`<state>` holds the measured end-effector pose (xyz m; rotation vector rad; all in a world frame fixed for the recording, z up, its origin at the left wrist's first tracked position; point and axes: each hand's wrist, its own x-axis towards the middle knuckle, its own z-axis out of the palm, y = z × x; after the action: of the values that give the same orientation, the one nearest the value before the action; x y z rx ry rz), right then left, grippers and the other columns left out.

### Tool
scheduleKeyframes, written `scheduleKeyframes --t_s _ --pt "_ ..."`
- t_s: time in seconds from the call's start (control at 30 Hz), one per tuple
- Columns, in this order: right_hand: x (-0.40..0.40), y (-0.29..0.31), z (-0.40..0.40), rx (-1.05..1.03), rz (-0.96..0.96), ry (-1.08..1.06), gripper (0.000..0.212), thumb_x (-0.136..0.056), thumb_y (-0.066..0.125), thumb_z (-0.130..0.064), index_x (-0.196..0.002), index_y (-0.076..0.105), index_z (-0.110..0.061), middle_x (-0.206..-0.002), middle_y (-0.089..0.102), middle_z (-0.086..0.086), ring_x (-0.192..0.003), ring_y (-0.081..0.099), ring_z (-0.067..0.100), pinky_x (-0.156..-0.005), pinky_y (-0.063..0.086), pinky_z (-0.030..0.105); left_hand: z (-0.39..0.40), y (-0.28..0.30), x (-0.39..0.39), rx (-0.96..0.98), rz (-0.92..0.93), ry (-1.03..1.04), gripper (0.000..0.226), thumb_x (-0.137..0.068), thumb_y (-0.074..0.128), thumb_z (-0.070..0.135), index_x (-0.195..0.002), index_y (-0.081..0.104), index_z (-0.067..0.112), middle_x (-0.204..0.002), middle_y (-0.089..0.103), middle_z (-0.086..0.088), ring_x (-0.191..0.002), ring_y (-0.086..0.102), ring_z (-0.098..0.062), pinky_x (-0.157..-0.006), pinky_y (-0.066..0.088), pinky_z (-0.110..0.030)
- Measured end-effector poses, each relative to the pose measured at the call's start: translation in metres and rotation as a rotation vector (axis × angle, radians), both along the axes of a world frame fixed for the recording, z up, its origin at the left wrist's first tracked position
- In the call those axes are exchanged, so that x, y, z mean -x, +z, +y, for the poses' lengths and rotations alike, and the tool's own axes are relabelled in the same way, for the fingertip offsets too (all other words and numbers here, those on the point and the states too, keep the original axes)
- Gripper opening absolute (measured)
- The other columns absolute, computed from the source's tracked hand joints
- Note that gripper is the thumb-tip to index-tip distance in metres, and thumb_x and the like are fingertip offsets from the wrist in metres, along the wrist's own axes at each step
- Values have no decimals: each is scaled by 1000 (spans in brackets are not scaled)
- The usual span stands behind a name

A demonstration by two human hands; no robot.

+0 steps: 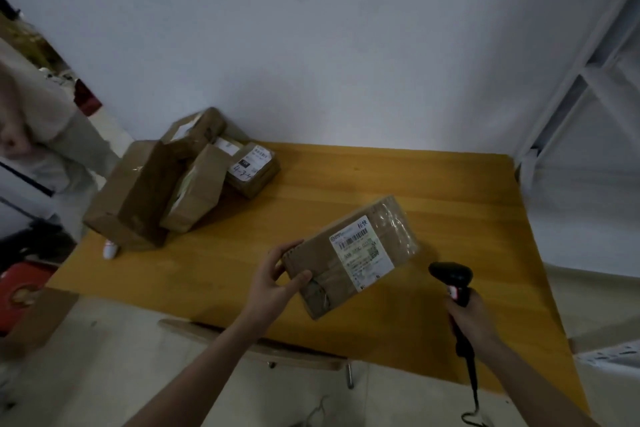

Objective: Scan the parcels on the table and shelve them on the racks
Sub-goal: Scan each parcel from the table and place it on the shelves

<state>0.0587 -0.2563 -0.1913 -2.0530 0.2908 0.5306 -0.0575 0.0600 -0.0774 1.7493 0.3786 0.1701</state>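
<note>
My left hand (277,279) grips the near left end of a brown cardboard parcel (349,253) and holds it tilted above the yellow table (450,204). Its white shipping label with a barcode faces up. My right hand (472,321) grips the handle of a black barcode scanner (452,279), whose head points left toward the parcel's label from a short distance. A black cable hangs down from the scanner handle. Several more brown parcels (173,180) lie heaped at the table's far left corner, some with white labels.
A white metal rack (581,87) stands to the right of the table. Another person in light clothes (38,135) stands at the far left. A cardboard box (38,319) and a red object sit on the floor at left. A wooden stool shows under the table's near edge.
</note>
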Motion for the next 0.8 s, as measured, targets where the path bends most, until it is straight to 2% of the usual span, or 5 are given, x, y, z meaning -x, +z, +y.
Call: scheduleKeyframes --t_s 0.23,0.33,0.43,0.63,0.8 --pt "-18 -44 13 4 62 4 21 -95 57 -18 -88 53 1 -61 50 9 -52 45 23 -52 32 28 2 18 23 122 55 36 48 -73 80 31 -117 61 37 -122 60 6 -111 61 -14 -83 58 -42" --pt "-16 -37 15 60 35 -17 54 -87 60 -49 -105 54 1 -80 54 11 -73 51 26 -56 36 30 2 23 27 142 54 10 54 -67 79 37 -118 61 34 -121 62 3 -111 62 -17 -82 58 -45" --pt "-13 -10 15 225 -200 -75 63 -86 61 -49 -128 47 -4 -128 47 22 -120 41 38 -93 42 48 0 26 28 137 57 -34 56 -67 79 37 -120 60 33 -123 61 3 -113 61 -18 -82 58 -43" --pt "28 127 10 -566 -187 89 70 -68 53 -80 -131 46 -50 -131 51 -13 -118 50 10 -98 43 41 -9 37 38 190 67 -184 55 -67 79 40 -119 61 37 -122 61 8 -116 59 -20 -87 56 -45" --pt "83 160 -9 -582 -173 51 92 -45 77 -72 -127 55 -39 -121 66 -9 -110 63 16 -93 49 39 -24 51 53 236 53 -320 49 -73 81 25 -119 64 32 -125 61 0 -112 62 -20 -82 57 -37"
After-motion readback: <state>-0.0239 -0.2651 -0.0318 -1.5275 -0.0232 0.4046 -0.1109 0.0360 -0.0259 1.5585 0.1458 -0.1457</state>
